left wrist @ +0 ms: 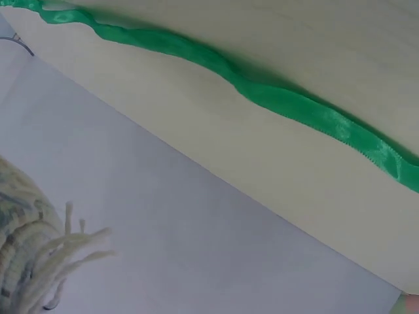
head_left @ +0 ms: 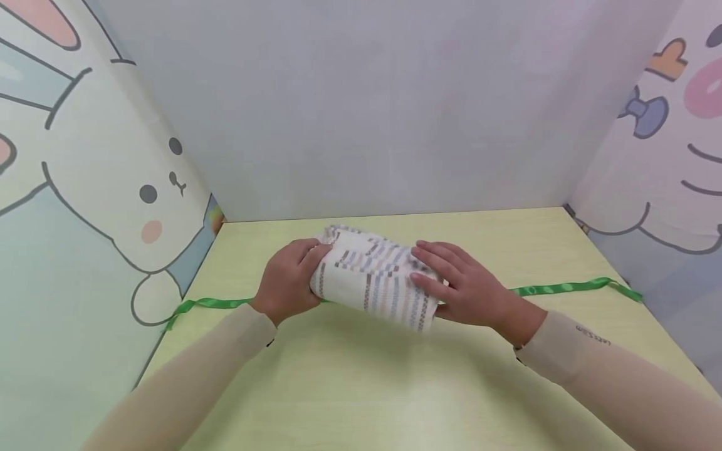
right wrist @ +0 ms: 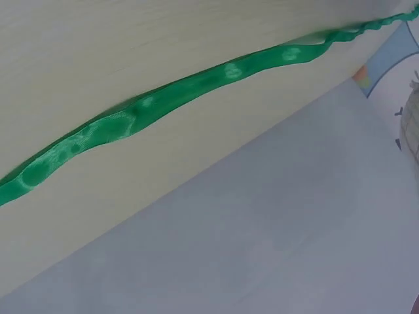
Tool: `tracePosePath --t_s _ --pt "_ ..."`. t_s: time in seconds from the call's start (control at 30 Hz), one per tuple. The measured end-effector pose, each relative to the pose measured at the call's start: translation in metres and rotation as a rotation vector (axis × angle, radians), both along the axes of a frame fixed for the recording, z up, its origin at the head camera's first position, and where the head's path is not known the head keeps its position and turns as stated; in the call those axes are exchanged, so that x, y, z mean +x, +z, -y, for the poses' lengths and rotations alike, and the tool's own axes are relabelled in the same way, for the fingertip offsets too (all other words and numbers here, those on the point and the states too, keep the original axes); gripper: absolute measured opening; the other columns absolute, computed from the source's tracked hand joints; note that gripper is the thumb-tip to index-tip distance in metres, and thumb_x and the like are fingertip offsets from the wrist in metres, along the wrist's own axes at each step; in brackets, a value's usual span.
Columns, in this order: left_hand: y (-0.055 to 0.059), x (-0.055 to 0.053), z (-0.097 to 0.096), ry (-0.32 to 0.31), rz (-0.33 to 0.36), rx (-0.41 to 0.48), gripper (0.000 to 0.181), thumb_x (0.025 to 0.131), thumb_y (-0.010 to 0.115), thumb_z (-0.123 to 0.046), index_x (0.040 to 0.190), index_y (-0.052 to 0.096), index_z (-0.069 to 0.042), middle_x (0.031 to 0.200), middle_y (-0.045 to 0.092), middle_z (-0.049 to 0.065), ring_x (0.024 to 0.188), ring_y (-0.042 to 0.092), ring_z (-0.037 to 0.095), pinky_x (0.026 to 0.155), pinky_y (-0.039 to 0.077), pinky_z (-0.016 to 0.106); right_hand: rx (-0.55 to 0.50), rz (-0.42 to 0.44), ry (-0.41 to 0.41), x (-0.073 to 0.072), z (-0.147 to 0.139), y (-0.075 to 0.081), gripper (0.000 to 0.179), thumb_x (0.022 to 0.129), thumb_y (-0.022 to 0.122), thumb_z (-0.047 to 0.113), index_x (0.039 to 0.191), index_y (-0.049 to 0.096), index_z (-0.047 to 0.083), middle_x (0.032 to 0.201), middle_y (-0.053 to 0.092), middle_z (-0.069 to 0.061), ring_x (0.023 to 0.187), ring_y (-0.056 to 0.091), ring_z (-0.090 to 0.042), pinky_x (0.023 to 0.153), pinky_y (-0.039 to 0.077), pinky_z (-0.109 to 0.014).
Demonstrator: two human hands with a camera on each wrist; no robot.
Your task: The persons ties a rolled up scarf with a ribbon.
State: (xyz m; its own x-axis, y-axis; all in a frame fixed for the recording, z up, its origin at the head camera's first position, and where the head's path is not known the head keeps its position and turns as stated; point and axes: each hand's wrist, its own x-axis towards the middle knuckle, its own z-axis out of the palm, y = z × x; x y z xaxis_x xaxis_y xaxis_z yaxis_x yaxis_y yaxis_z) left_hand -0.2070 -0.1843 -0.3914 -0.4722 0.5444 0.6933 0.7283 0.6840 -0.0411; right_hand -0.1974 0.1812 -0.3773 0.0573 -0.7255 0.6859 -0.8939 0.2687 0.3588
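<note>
A folded white cloth (head_left: 361, 275) with blue, grey and brown woven stripes is held tilted above the table (head_left: 350, 388), its right end lower. My left hand (head_left: 290, 275) grips its left end, thumb on the near face and the other fingers mostly hidden behind. At the right end my right hand (head_left: 462, 285) holds the cloth, fingers spread over the top and thumb lower down. In the left wrist view, loose fringe threads of the cloth (left wrist: 46, 261) stick out at the lower left. Only a sliver of cloth (right wrist: 411, 121) enters the right wrist view.
A green ribbon (head_left: 564, 288) runs across the table from side to side, passing behind the hands and cloth. A plain pale wall (head_left: 383, 113) stands at the back. Cartoon-printed panels (head_left: 96, 181) flank the table left and right.
</note>
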Motion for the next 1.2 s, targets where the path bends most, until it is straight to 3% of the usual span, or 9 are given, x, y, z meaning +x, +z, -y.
tracePosePath --t_s 0.2,0.37,0.53,0.87,1.0,1.1,1.2 --pt "-0.007 -0.005 0.000 -0.066 -0.041 0.022 0.080 0.062 0.095 -0.027 0.130 0.056 -0.010 0.121 0.063 0.015 0.105 0.064 0.035 0.085 0.058 0.050 0.000 0.025 0.092 0.007 0.011 -0.002 0.036 0.106 0.059 0.029 0.138 0.053 0.012 0.137 0.052 -0.028 0.117 0.061 -0.046 0.080 0.059 -0.053" --pt "-0.008 -0.017 0.000 -0.128 -0.017 0.029 0.089 0.058 0.100 -0.030 0.132 0.055 -0.009 0.126 0.062 0.016 0.113 0.062 0.036 0.093 0.055 0.050 -0.007 -0.001 0.077 0.012 0.018 -0.002 0.034 0.106 0.059 0.028 0.136 0.057 0.013 0.136 0.056 -0.025 0.116 0.062 -0.045 0.079 0.060 -0.051" --pt "-0.007 -0.026 0.001 -0.167 -0.003 0.026 0.087 0.060 0.099 -0.026 0.133 0.056 -0.009 0.128 0.062 0.016 0.115 0.062 0.036 0.094 0.054 0.051 -0.036 -0.025 0.052 0.018 0.024 -0.002 0.030 0.105 0.060 0.028 0.129 0.059 0.010 0.133 0.061 -0.022 0.114 0.065 -0.045 0.079 0.061 -0.050" --pt "-0.002 -0.027 0.004 -0.185 0.042 -0.004 0.085 0.061 0.097 -0.027 0.133 0.057 -0.010 0.131 0.061 0.015 0.118 0.061 0.036 0.096 0.053 0.052 -0.065 0.003 -0.002 0.028 0.025 -0.005 0.032 0.106 0.059 0.029 0.129 0.057 0.008 0.132 0.062 -0.022 0.116 0.064 -0.043 0.081 0.060 -0.051" --pt "0.002 -0.026 0.006 -0.154 0.070 0.010 0.085 0.062 0.096 -0.020 0.135 0.056 -0.009 0.135 0.059 0.015 0.122 0.058 0.037 0.099 0.051 0.053 -0.082 0.015 -0.014 0.027 0.026 -0.004 0.034 0.107 0.058 0.031 0.130 0.055 0.007 0.132 0.061 -0.023 0.117 0.063 -0.044 0.082 0.060 -0.052" --pt "0.005 -0.023 0.007 -0.080 0.106 0.047 0.090 0.061 0.097 -0.015 0.139 0.053 -0.009 0.142 0.053 0.016 0.127 0.054 0.038 0.102 0.049 0.054 -0.105 0.030 -0.018 0.026 0.028 -0.002 0.034 0.107 0.058 0.030 0.131 0.055 0.006 0.132 0.061 -0.023 0.117 0.063 -0.044 0.083 0.059 -0.053" --pt "0.007 -0.018 0.005 0.012 0.210 0.143 0.097 0.064 0.097 -0.012 0.147 0.046 -0.009 0.150 0.046 0.016 0.135 0.047 0.039 0.107 0.044 0.055 -0.137 0.047 -0.032 0.026 0.029 -0.001 0.034 0.107 0.058 0.029 0.130 0.055 0.005 0.131 0.061 -0.023 0.116 0.063 -0.043 0.082 0.059 -0.053"
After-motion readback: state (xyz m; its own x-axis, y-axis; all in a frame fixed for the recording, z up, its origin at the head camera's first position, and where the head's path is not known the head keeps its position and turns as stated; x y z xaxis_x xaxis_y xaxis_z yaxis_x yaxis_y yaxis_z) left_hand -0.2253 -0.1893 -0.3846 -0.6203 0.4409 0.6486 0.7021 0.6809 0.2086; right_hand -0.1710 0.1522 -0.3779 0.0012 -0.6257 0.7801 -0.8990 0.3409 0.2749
